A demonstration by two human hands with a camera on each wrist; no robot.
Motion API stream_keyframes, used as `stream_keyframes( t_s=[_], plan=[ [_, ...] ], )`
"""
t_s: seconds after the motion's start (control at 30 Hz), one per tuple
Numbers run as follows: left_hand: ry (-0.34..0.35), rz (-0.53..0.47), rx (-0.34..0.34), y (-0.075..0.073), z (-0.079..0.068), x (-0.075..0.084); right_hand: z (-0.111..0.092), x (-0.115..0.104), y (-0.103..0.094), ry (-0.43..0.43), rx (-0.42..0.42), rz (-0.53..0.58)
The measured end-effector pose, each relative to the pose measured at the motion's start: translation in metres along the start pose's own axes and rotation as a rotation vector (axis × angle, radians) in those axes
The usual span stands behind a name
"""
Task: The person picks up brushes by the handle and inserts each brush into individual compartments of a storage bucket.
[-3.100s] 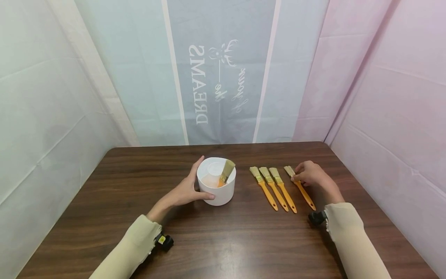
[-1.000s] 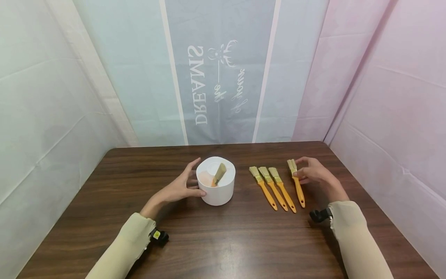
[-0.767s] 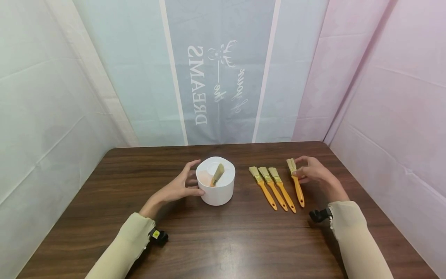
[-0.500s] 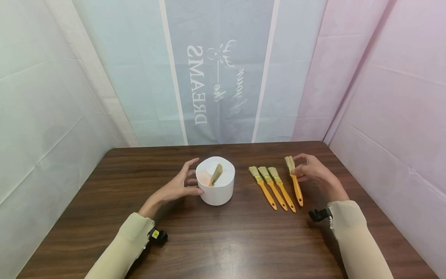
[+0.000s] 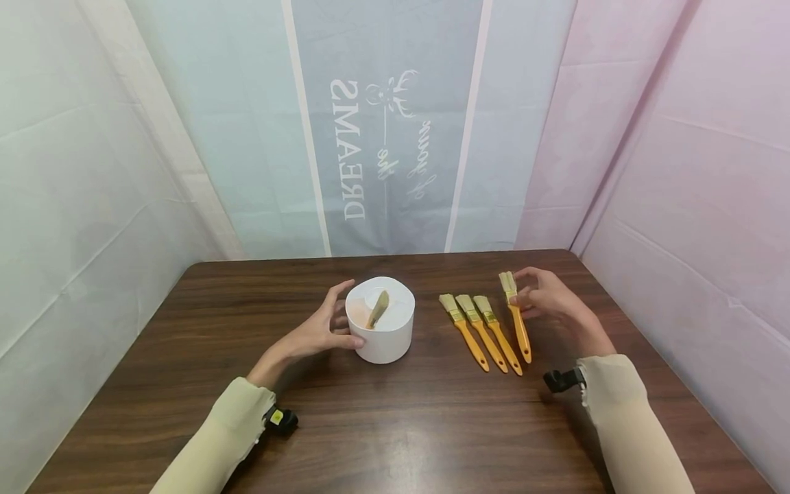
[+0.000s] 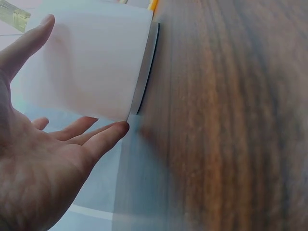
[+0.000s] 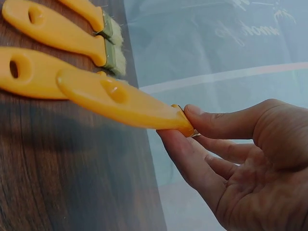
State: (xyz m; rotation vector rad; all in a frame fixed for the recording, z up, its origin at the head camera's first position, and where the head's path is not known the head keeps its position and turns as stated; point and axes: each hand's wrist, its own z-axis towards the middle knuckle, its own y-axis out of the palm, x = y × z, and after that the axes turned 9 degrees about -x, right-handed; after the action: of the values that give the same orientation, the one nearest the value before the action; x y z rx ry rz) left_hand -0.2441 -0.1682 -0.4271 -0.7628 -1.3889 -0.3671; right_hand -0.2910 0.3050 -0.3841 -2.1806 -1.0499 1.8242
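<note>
In the head view a white round container [image 5: 390, 346] stands on the table, with a paintbrush [image 5: 379, 308] leaning inside it, bristles up. My left hand [image 5: 311, 334] is spread around the container's left side, thumb at the front wall and fingers behind. The left wrist view shows those fingertips right at the white wall. Between thumb and fingertips my right hand [image 5: 549, 296] pinches another paintbrush [image 5: 520, 333] near its metal band, bristles pointing away. Its orange handle [image 7: 120, 98] is raised above the table in the right wrist view.
Three more orange-handled paintbrushes [image 5: 472, 341] lie side by side between the container and my right hand. The dark wood table [image 5: 395, 425] ends at a printed curtain [image 5: 401, 226] behind, with pale cloth walls on both sides.
My right hand has lifted the rightmost paintbrush and moved it left, toward the other three. The paintbrush in the container now leans further left. My left hand stays around the container.
</note>
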Motion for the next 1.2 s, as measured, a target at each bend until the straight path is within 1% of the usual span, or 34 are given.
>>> stream_keyframes(
  t_s=[0.27,0.57,0.7,0.9,1.2],
  plan=[
    [0.021,0.003,0.018,0.002,0.003,-0.002,-0.002,-0.011,0.003,-0.024,0.001,0.032],
    [0.056,0.011,0.006,0.008,0.005,0.001,-0.007,-0.023,0.007,-0.072,0.035,0.019],
    [0.053,0.046,0.022,0.01,0.006,0.001,-0.009,-0.029,0.009,-0.094,0.067,0.002],
    [0.038,0.114,0.043,0.009,0.006,0.001,-0.013,-0.04,0.012,-0.1,0.1,0.008],
    [0.031,0.109,0.045,0.008,0.006,0.002,-0.017,-0.052,0.015,-0.098,0.121,0.005]
  ],
)
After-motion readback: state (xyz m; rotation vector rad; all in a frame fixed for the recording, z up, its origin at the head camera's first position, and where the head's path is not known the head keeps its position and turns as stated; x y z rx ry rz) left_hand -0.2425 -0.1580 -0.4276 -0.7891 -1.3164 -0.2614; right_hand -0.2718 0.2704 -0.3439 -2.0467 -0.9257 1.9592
